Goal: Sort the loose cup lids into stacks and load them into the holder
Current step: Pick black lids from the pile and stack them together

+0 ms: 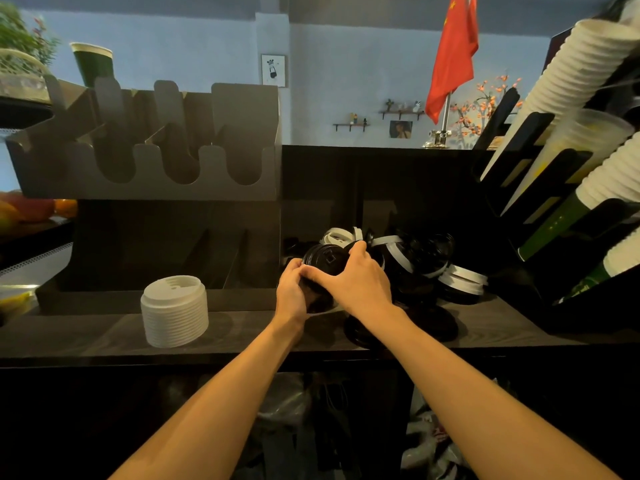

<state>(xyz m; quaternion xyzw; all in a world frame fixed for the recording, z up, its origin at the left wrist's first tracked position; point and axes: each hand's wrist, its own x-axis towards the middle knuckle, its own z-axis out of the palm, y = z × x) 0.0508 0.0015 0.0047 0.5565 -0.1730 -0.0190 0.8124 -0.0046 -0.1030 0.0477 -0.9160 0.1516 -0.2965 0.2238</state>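
Your tabletop (104, 334) runs dark across the view, and everything here sits relative to the white stack (175, 310) of lids standing upright on it. Above and behind that stack is the holder (145, 161), a grey slotted rack whose compartments look bare from this angle. Well to the stack's right, the cup rack (540, 174) leans with sleeves of white cups. Between them, right of the stack and farther back, lies the loose pile (429, 268) of black and white lids. Just right of the stack, your two hands meet on a black stack (323, 263) of lids, tilted toward you. Your left hand (292, 292) wraps its near side; your right hand (360, 278) closes over the top. How many lids it holds is hard to tell.
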